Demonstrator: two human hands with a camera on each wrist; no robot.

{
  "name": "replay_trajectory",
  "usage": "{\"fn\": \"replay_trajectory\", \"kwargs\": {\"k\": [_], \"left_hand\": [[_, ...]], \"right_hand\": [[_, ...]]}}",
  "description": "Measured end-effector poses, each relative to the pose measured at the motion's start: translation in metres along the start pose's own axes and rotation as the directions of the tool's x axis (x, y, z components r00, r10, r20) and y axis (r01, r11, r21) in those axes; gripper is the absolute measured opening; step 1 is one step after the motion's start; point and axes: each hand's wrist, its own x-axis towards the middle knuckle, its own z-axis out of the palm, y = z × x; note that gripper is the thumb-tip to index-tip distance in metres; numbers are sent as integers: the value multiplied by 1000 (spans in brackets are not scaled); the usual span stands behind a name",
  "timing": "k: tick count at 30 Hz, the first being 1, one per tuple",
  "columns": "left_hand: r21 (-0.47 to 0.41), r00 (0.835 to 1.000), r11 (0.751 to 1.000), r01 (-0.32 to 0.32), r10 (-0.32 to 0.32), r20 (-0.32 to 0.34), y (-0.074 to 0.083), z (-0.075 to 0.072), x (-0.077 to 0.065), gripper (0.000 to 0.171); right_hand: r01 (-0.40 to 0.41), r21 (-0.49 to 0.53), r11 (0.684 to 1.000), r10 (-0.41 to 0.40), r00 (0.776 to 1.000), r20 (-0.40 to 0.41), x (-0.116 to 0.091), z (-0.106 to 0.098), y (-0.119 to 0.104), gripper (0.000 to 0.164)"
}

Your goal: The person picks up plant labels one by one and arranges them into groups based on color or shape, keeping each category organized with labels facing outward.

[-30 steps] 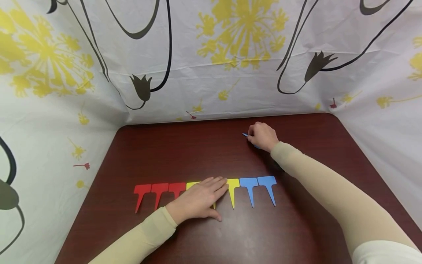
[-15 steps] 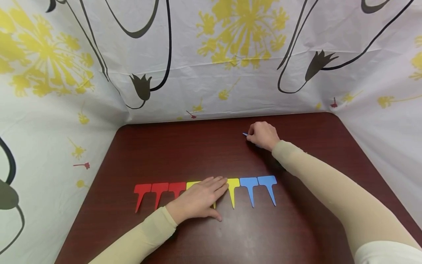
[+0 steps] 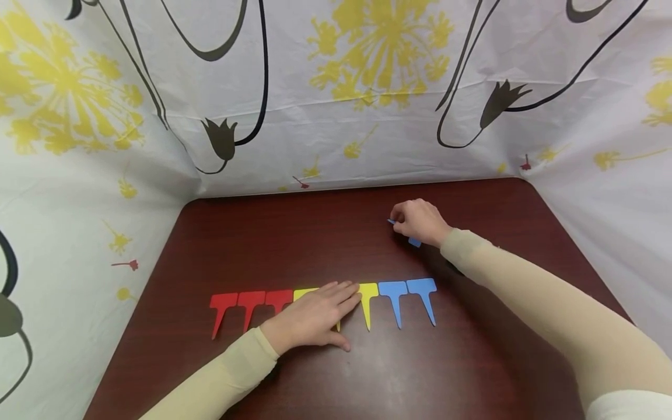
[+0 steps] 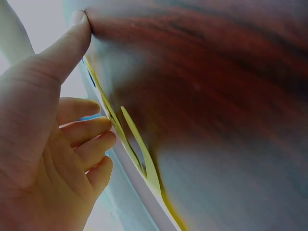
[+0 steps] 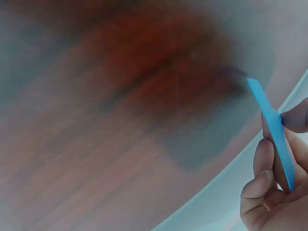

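Observation:
T-shaped plastic plant labels lie in a row across the table in the head view, stems toward me. From the left come three red labels [image 3: 224, 301], then yellow ones [image 3: 368, 291], then two blue ones [image 3: 392, 289]. My left hand [image 3: 314, 318] rests flat over the yellow part of the row, fingers straight, partly covering it. In the left wrist view a yellow label stem [image 4: 138, 139] shows beyond the fingertips. Farther back, my right hand [image 3: 422, 223] pinches another blue plant label [image 5: 273, 122] between thumb and fingers, its wide head [image 3: 415, 242] showing below the hand.
The dark red-brown table [image 3: 283, 239] has rounded far corners. A white curtain [image 3: 294, 134] with yellow and grey flower prints hangs along the back and both sides of the table.
My right hand shifts slightly toward me with the blue plant label, whose wide head now shows more. The left hand stays on the row. The head view turns slightly.

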Motion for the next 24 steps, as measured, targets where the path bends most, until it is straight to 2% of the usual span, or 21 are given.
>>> {"fn": "replay_trajectory", "kwargs": {"k": [9, 12, 15, 19, 24], "left_hand": [[-5, 999, 1000, 4, -4, 50, 2, 0, -2, 89], [-1, 998, 1000, 7, -7, 55, 3, 0, -2, 88], [6, 999, 1000, 6, -6, 54, 4, 0, -3, 87], [13, 999, 1000, 2, -2, 48, 5, 0, -3, 86], [14, 999, 1000, 3, -3, 43, 6, 1, -4, 86]], "right_hand": [[101, -14, 995, -100, 994, 35, -27, -15, -14, 34], [117, -14, 993, -117, 993, 21, -39, -22, -20, 34], [162, -36, 986, -162, 987, -6, -52, -29, -24, 26], [248, -84, 965, -253, 966, -60, -70, -35, -22, 15], [341, -181, 922, -368, 918, -145, -95, -36, -11, 20]]}}
